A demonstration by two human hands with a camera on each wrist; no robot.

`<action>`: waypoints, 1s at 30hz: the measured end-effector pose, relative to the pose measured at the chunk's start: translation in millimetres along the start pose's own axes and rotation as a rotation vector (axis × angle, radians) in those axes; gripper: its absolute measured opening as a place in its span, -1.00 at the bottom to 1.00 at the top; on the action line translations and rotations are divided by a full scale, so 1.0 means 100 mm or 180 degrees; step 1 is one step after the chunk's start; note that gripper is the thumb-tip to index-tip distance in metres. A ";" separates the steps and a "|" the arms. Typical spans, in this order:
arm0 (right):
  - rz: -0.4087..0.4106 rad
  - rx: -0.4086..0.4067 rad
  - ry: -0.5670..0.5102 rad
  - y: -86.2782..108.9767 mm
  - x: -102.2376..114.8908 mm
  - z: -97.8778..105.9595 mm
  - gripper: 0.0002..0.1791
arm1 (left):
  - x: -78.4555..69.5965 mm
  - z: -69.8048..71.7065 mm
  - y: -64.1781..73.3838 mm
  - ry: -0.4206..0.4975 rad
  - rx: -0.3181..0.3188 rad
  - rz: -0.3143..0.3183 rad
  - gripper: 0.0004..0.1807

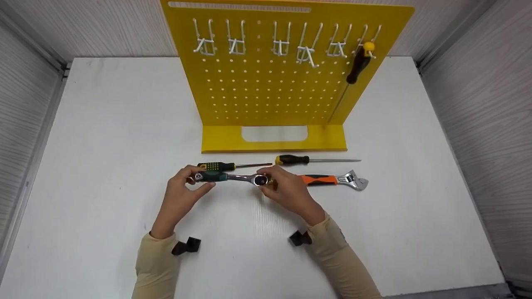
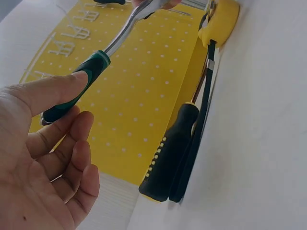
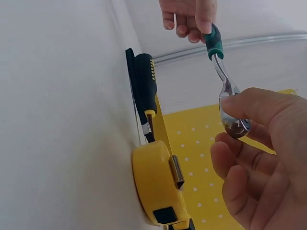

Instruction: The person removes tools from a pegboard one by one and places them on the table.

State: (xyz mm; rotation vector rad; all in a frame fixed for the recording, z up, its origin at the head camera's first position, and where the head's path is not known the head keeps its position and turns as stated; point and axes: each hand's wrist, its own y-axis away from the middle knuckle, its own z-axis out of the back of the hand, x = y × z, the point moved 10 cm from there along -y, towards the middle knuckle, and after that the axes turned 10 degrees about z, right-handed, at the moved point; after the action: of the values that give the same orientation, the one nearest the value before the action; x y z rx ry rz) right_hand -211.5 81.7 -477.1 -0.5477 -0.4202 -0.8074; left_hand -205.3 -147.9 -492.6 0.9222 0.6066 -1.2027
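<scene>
Both hands hold a ratchet wrench [image 1: 239,177] over the table, lying nearly level from left to right. My left hand [image 1: 179,196] pinches the end of its green-and-black handle [image 2: 98,64] between thumb and fingers. At the other end, my right hand [image 1: 292,192] pinches the chrome ratchet head [image 3: 233,125], thumb on one face and fingers behind. Just beyond the handle lies a yellow-dotted black screwdriver [image 1: 218,166]. A yellow tape measure [image 3: 156,179] sits on the table close by the right hand, mostly hidden by it in the head view.
A yellow pegboard [image 1: 274,91] with several white hooks stands behind. From its rightmost hook hangs a screwdriver [image 1: 358,66]. Before its base lies another black-and-yellow screwdriver [image 1: 293,159]. An orange-handled adjustable wrench [image 1: 353,180] lies right of the right hand.
</scene>
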 end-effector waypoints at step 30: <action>-0.0192 0.0894 0.0425 0.02 0.03 -0.47 -0.63 | 0.61 -0.07 -0.02 -0.0401 0.0192 0.0366 -0.60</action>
State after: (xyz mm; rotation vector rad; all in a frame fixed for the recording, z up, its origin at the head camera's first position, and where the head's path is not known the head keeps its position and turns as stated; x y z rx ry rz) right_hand -201.5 52.6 -512.4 -0.2197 -0.4199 -0.8212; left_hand -190.0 -172.9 -546.6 0.9121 0.4132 -1.1711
